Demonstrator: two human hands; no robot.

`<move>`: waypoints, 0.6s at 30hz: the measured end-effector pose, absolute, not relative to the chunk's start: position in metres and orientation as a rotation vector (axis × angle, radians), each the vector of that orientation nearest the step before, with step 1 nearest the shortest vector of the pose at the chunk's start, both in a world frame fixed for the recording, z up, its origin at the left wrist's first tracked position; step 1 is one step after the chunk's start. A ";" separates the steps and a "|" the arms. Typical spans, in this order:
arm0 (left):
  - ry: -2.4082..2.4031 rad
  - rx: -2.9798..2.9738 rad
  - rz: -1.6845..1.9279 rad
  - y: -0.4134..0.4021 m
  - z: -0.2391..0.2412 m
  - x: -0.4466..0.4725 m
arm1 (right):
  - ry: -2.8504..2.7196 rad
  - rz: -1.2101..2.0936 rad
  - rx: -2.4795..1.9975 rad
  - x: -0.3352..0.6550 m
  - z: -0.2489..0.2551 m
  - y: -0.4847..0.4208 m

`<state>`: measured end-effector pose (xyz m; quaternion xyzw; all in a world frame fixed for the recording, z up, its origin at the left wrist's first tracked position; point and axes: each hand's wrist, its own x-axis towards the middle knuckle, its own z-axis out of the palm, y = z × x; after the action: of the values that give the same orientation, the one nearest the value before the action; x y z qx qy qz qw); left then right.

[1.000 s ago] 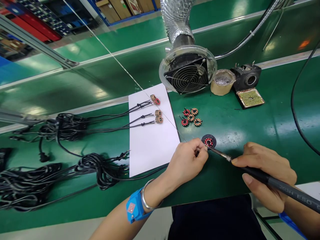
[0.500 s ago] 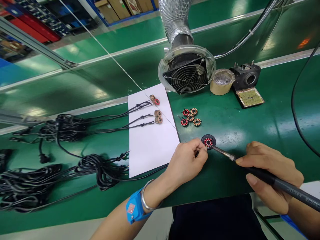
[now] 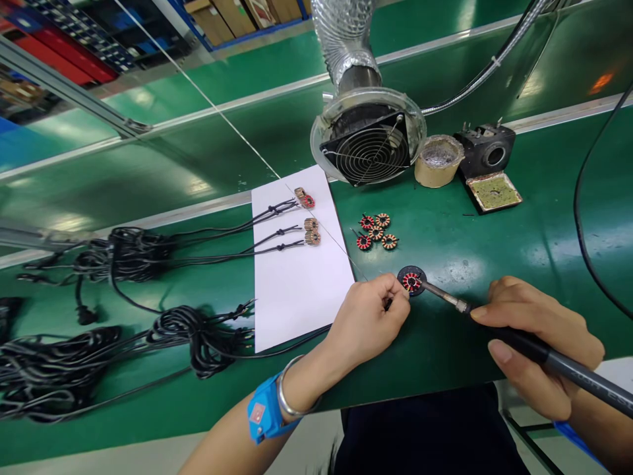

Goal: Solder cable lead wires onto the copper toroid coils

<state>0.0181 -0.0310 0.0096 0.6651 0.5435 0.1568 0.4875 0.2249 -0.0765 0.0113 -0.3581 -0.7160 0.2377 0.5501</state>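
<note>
My left hand (image 3: 373, 310) is closed in a pinch beside a small red-wound motor stator (image 3: 411, 282) on a round black disc (image 3: 403, 273). A black cable (image 3: 301, 340) runs under the wrist to this hand, and a bit of black shows between the fingers. A thin pale wire (image 3: 237, 128), which looks like solder, slants down to the same hand; the pinch itself is partly hidden. My right hand (image 3: 539, 343) grips a soldering iron (image 3: 527, 343) by its black handle. Its metal tip reaches the right side of the stator.
Several spare wound stators (image 3: 376, 232) lie behind the disc. White paper (image 3: 301, 290) carries more stators tied to cables; coiled black cables (image 3: 195, 336) fill the left. A fume fan (image 3: 370, 145), a tape roll (image 3: 438, 173) and an iron stand (image 3: 489, 155) with sponge are at the back.
The iron's tip has shifted slightly right and away from the left fingertips on the stator. My right hand has moved a little right; the left keeps its pinch.
</note>
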 end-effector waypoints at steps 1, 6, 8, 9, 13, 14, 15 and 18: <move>1.321 1.611 0.376 -0.031 0.010 0.018 | -1.687 0.546 -0.844 0.225 0.010 -0.076; 1.299 1.544 0.319 -0.026 0.009 0.014 | -1.603 0.401 -0.912 0.225 0.005 -0.067; 1.289 1.546 0.300 -0.023 0.009 0.012 | -1.651 0.373 -0.999 0.223 0.008 -0.060; 1.282 1.560 0.299 -0.021 0.009 0.010 | -1.709 0.364 -1.026 0.221 0.010 -0.055; 1.262 1.637 0.296 -0.016 0.009 0.007 | -1.998 0.390 -0.983 0.215 0.013 -0.033; 1.259 1.651 0.291 -0.016 0.009 0.007 | -2.045 0.413 -0.965 0.213 0.012 -0.029; 1.256 1.663 0.286 -0.015 0.009 0.008 | -2.081 0.437 -0.954 0.212 0.010 -0.025; 1.240 1.682 0.281 -0.013 0.010 0.009 | -2.129 0.510 -0.934 0.207 0.002 -0.017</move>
<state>0.0086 -0.0128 0.0096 0.6936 0.5113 0.1158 0.4940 0.2067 -0.0175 0.0024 -0.3644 -0.8305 0.1988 0.3715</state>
